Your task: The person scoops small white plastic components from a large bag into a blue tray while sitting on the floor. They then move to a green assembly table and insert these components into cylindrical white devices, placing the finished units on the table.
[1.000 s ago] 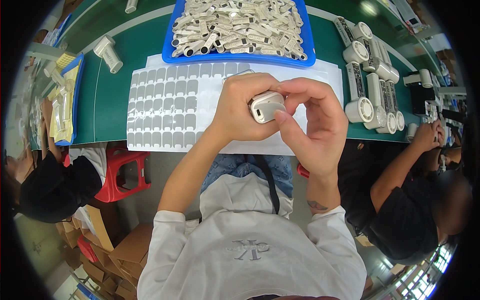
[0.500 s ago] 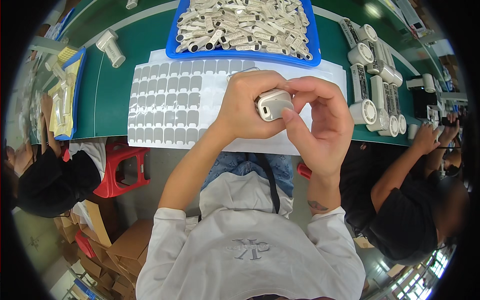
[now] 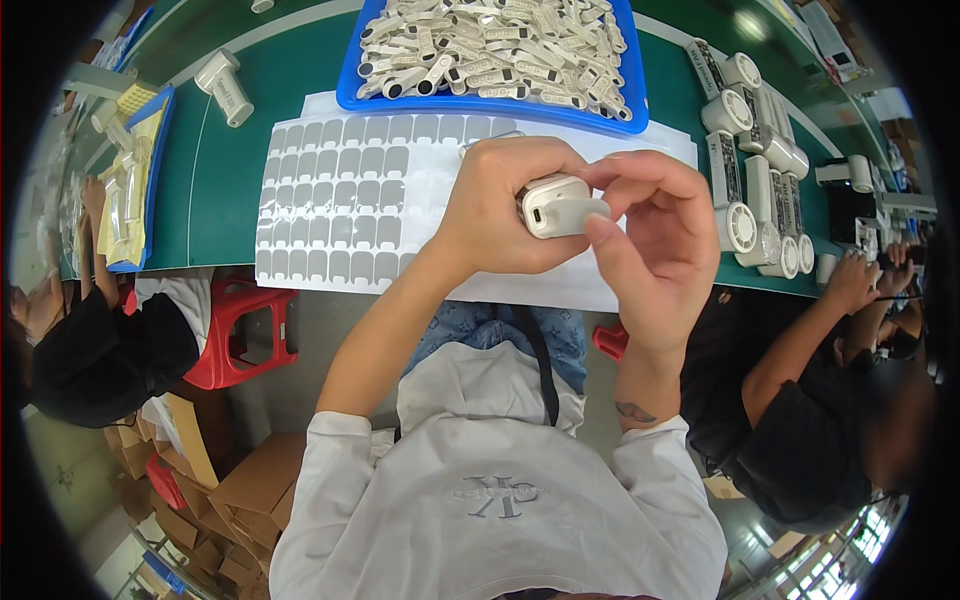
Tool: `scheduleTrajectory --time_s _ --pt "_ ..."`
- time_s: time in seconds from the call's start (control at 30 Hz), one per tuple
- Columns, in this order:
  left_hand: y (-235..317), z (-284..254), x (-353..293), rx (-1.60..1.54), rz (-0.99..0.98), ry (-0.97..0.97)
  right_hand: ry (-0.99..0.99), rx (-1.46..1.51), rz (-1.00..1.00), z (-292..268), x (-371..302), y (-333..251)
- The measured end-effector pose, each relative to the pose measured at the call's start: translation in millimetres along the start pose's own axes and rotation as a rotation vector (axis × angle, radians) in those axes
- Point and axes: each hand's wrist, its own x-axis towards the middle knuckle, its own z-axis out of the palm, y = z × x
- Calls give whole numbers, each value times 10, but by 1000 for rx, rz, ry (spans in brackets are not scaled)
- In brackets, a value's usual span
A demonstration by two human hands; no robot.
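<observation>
My left hand (image 3: 497, 208) is wrapped round a white device (image 3: 543, 192) whose rounded end faces up, with a small dark port in it. The rest of the device is hidden inside the fist. A grey sticker (image 3: 578, 214) reaches over that end toward the right. My right hand (image 3: 660, 245) pinches the sticker's right edge between thumb and forefinger, its other fingers curled. Beneath both hands lies a sheet of grey stickers (image 3: 330, 222) in rows, on white paper. Part of a small clear-edged item shows behind my left hand.
Beyond the sheet stands a blue bin (image 3: 490, 113) heaped with small white parts. White handheld fans (image 3: 738, 228) are grouped at the right; another white device (image 3: 225, 90) lies at the left. A blue tray (image 3: 150, 215) sits farther left. Other people work on both sides.
The sticker lay closer against the device's end; now its right side stands out from it. My right hand has shifted slightly right with that edge. The left hand keeps its grip.
</observation>
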Motion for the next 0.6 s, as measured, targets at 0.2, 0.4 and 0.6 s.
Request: scheduleTrajectory --time_s 0.2,0.4,0.6 --pt "7 -3 2 23 -6 -4 -36 -42 18 -13 -10 -12" --pt "3 0 1 34 -21 0 -34 -69 24 7 -2 -21" --pt "-18 -1 -3 23 -11 7 -39 -94 11 15 11 -19"
